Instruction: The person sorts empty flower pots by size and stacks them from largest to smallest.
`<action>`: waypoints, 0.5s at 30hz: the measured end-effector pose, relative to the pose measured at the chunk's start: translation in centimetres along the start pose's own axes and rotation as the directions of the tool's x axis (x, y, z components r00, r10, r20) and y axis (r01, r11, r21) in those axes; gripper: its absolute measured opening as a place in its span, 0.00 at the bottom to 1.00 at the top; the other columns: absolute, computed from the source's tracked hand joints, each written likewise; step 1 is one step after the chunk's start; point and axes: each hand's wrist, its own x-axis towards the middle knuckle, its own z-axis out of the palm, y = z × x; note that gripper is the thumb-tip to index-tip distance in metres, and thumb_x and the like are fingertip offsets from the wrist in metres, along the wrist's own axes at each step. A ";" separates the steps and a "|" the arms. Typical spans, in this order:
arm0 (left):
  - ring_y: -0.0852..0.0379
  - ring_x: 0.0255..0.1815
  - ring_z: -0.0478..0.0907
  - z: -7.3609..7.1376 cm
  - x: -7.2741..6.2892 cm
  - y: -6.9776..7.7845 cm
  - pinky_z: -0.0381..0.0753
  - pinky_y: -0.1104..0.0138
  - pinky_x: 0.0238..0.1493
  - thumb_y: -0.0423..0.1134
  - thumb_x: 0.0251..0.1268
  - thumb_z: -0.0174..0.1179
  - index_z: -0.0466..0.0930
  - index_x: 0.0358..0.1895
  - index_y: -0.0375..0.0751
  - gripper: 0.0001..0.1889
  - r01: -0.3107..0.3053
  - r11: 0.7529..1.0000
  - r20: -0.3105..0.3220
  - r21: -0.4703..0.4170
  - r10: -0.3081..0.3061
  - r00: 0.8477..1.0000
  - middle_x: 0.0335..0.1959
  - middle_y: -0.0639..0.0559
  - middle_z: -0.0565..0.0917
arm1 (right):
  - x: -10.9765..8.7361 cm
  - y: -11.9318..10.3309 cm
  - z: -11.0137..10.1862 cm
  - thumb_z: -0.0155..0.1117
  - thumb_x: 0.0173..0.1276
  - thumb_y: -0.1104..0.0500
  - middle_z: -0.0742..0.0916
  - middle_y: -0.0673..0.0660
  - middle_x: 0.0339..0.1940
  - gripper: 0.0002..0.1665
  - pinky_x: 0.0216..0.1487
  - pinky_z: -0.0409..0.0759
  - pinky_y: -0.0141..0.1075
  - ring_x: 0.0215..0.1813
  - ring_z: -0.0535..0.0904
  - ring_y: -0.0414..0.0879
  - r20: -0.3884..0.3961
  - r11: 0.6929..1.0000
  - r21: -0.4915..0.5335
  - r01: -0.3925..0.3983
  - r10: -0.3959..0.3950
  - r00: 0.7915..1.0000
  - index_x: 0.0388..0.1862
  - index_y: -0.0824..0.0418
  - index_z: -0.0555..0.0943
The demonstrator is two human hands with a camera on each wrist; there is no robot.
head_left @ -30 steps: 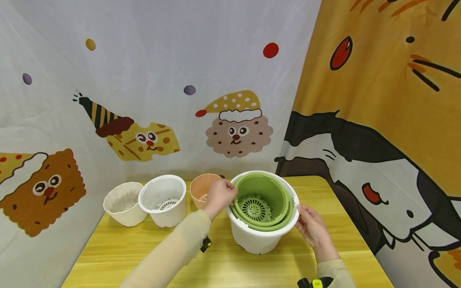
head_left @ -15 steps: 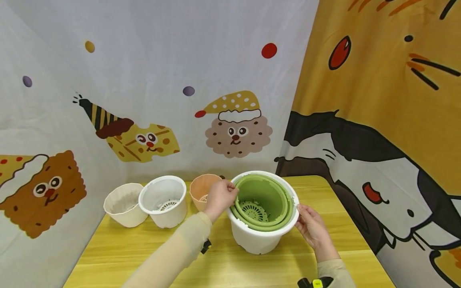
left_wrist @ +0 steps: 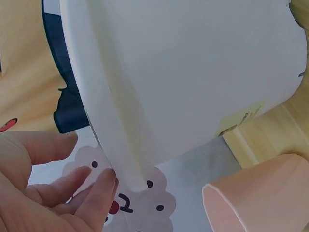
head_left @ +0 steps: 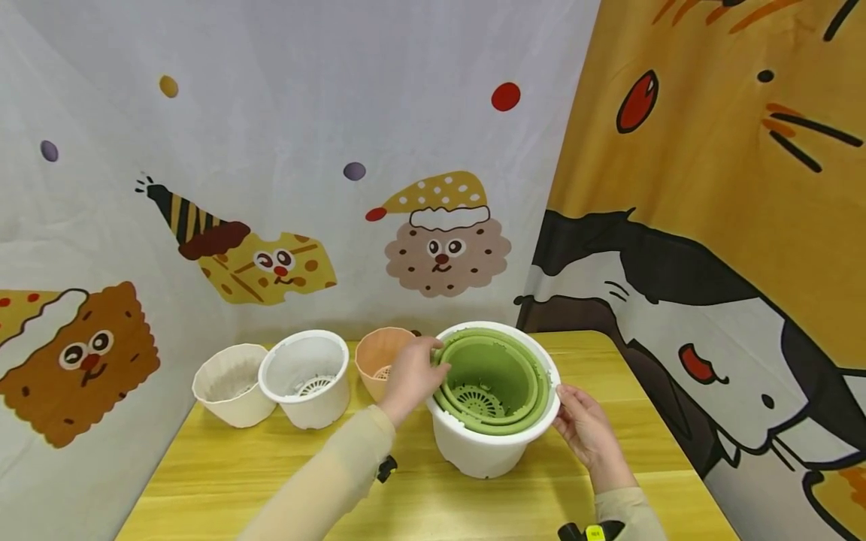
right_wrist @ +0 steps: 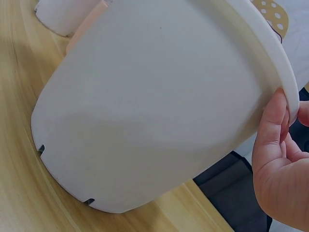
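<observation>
A large white flower pot point(head_left: 482, 458) stands upright on the table, with two green flower pots point(head_left: 497, 376) nested inside it, one within the other. Slotted drainage holes show in the inner green pot's bottom. My left hand point(head_left: 414, 374) is at the white pot's left rim. In the left wrist view its thumb point(left_wrist: 55, 146) is spread away from the fingers, whose tips are right at the rim, and nothing is held between them. On the opposite side my right hand point(head_left: 587, 426) pinches the white pot's rim, thumb and fingers on either side of it in the right wrist view.
Left of the big pot stand a small peach pot point(head_left: 373, 353), a white pot with a slotted bottom point(head_left: 313, 409) and a cream pot point(head_left: 237, 409). They line the back left of the wooden table point(head_left: 223, 466). Patterned cloth point(head_left: 304, 113) hangs close behind.
The left hand has let go of the inner green pot's rim and its thumb has spread. That pot has shifted slightly and sits more centred. The right hand keeps its grip.
</observation>
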 end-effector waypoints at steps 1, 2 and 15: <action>0.46 0.49 0.81 -0.1 0.0 0.0 0.82 0.55 0.50 0.35 0.60 0.70 0.80 0.55 0.33 0.20 0.001 1.000 0.003 -0.003 -0.001 1.000 0.51 0.42 0.83 | 0.0 0.0 0.0 0.53 0.79 0.61 0.81 0.50 0.32 0.07 0.34 0.82 0.25 0.32 0.78 0.38 0.001 1.000 -0.001 0.003 -0.003 1.000 0.42 0.58 0.78; 0.46 0.48 0.81 -0.2 -0.1 -0.1 0.83 0.55 0.49 0.35 0.59 0.70 0.81 0.55 0.33 0.20 0.000 1.000 0.008 -0.005 0.000 1.000 0.50 0.42 0.84 | 0.0 0.0 0.0 0.52 0.79 0.61 0.81 0.50 0.32 0.07 0.34 0.82 0.25 0.32 0.78 0.38 0.003 1.000 -0.002 0.005 -0.005 1.000 0.42 0.58 0.78; 0.53 0.34 0.78 -0.6 -0.3 -1.0 0.82 0.61 0.39 0.25 0.55 0.67 0.84 0.49 0.34 0.15 -0.079 0.996 0.045 0.040 0.077 0.996 0.35 0.46 0.85 | 0.0 0.1 0.0 0.52 0.79 0.61 0.82 0.50 0.32 0.08 0.34 0.82 0.25 0.32 0.78 0.38 0.019 1.000 0.016 0.010 -0.011 1.000 0.41 0.58 0.79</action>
